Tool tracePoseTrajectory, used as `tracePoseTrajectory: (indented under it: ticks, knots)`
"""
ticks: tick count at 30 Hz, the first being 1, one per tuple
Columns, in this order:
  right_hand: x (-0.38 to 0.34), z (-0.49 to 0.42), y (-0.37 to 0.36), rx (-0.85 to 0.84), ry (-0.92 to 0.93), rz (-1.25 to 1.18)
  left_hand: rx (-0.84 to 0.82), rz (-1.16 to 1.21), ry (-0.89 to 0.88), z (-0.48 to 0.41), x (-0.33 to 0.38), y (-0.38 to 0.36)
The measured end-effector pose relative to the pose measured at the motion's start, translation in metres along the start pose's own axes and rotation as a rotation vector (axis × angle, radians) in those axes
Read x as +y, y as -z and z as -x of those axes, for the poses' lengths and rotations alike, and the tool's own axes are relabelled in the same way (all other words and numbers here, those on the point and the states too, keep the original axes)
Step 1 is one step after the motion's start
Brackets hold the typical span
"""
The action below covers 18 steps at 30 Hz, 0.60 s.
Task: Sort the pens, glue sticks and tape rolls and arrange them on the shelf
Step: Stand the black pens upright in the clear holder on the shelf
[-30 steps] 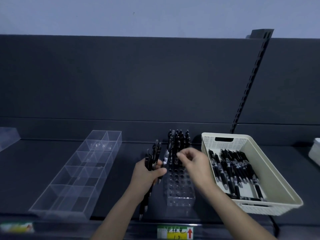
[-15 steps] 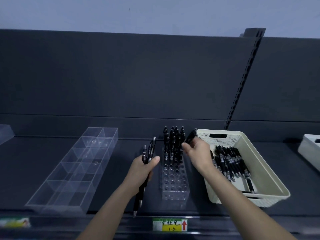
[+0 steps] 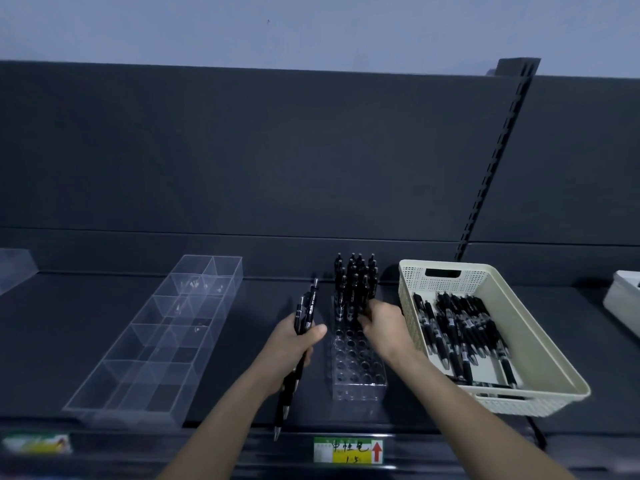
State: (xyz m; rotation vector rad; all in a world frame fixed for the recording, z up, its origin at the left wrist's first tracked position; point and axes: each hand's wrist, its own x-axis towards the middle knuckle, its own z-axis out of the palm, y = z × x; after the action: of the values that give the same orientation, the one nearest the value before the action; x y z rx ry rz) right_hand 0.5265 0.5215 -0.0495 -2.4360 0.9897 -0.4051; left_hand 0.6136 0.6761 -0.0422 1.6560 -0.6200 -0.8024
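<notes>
My left hand (image 3: 294, 344) grips a small bundle of black pens (image 3: 308, 306), their tips pointing down past the shelf's front edge. To its right stands a clear pen holder (image 3: 356, 375) full of round holes. Several black pens (image 3: 353, 282) stand upright in its back rows; the front rows are empty. My right hand (image 3: 384, 327) is at the holder's middle, its fingertips pinching a pen among the standing ones. A cream plastic basket (image 3: 547, 355) to the right holds several more loose black pens (image 3: 460, 327).
A long clear compartment tray (image 3: 156, 341) lies left of my hands. A white container (image 3: 623, 299) shows at the far right edge, and a clear box corner (image 3: 14, 265) at the far left. A yellow price label (image 3: 348, 450) marks the shelf's front rail.
My right hand took a pen from my left hand's bundle, lifted it toward the basket's corner, then brought it down into the holder's rows. The left hand's bundle is thinner.
</notes>
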Motion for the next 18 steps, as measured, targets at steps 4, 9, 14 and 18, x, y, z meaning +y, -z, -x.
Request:
tracePoseTrajectory:
  ticks: [4,9,14,18]
  knots:
    - [0.001,-0.002,-0.003,0.020,-0.004,-0.014,-0.017,0.012,-0.010,-0.001,0.002,-0.002]
    - [0.000,0.007,0.009,0.082,-0.014,-0.052,-0.050,-0.011,-0.033,0.000,0.009,-0.008]
    - [-0.016,0.024,0.041,0.098,0.046,-0.488,-0.098,-0.024,-0.046,-0.001,0.013,-0.022]
    - [-0.022,0.029,0.044,-0.114,-0.008,-0.713,-0.173,-0.072,-0.108,0.000,0.018,-0.039]
